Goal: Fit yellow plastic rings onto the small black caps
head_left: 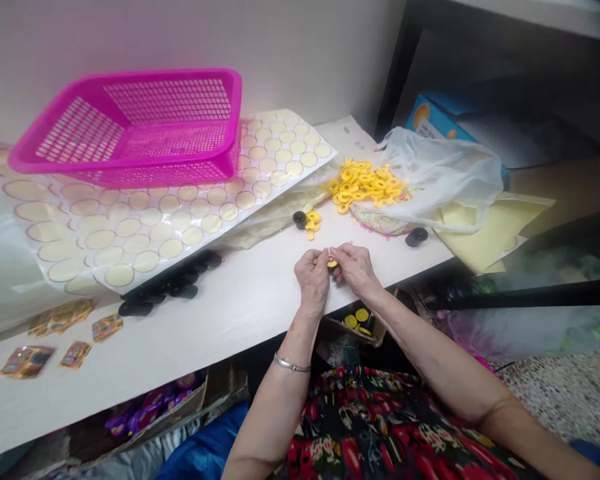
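Note:
My left hand (pixel 312 279) and my right hand (pixel 355 268) meet over the front of the white table. Both are closed, with their fingertips pinched on a small yellow-and-black round piece (pixel 333 264) with a pink spot on top. The fingers hide part of it. Just beyond them lie a black cylindrical part (pixel 299 219) and a few loose yellow ring-shaped pieces (pixel 311 223). Farther back is a heap of the same yellow pieces (pixel 365 181). To the right, more black parts (pixel 417 237) rest beside a clear bag of tiny colourful bits (pixel 380 222).
A pink basket (pixel 170 167) stands on sheets of round stickers (pixel 145 240). Black cylinders (pixel 180 283) line the sheet's front edge, with small printed packets (pixel 27 362) at left. Below the table edge sits a box of yellow-topped parts (pixel 377 333). A plastic bag (pixel 440 170) lies at right.

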A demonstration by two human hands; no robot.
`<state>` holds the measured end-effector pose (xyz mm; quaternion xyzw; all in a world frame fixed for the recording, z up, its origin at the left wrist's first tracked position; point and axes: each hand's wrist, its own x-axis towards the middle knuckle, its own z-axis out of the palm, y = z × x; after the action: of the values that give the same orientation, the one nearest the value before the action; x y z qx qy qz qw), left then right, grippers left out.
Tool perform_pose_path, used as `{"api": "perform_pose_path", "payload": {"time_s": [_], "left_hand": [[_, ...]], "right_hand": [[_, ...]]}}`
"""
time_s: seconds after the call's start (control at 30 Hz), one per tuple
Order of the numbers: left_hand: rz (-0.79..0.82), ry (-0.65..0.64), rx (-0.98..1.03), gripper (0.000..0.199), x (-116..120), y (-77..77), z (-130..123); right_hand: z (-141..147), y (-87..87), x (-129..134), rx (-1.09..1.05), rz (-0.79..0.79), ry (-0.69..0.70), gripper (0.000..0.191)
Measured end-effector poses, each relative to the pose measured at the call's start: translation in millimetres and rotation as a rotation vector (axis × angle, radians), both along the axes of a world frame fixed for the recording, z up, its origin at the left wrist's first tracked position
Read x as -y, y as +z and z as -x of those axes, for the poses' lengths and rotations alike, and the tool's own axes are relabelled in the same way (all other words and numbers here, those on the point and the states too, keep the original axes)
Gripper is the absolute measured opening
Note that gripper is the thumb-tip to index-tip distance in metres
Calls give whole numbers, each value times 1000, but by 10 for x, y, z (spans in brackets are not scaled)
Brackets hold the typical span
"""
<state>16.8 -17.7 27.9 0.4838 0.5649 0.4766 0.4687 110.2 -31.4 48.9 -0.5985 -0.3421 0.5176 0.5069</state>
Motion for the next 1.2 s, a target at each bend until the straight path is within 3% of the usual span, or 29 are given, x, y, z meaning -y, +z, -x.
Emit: {"api": "perform_pose_path", "payload": {"time_s": [0.27,0.4,0.5,0.6,0.73,0.9,1.03,1.1,1.2], "left_hand": [[-2,-61,48,31,21,16,44],[22,55,132,46,133,56,82],[22,84,160,40,270,51,96],[-38,-17,84,27,362,46,76],[-69,-112,-67,29,361,28,16],[-71,-135,-61,34,400,35,35],[-185,-373,0,36,534,182,137],[-228,-496,18,39,589,264,173],[-273,-585,-4,46,635,344,193]], "right_hand": [[6,32,-20,-147,118,33,18],[56,40,32,-202,104,-8,19],[106,32,117,-264,66,-60,21],[126,4,180,-267,4,-115,24],[95,-36,234,-187,-41,-180,23],[-30,27,438,-331,27,-63,31],[-225,122,615,-378,45,-88,38],[-329,151,667,-428,60,4,39],[-461,167,722,-582,58,266,43]]}}
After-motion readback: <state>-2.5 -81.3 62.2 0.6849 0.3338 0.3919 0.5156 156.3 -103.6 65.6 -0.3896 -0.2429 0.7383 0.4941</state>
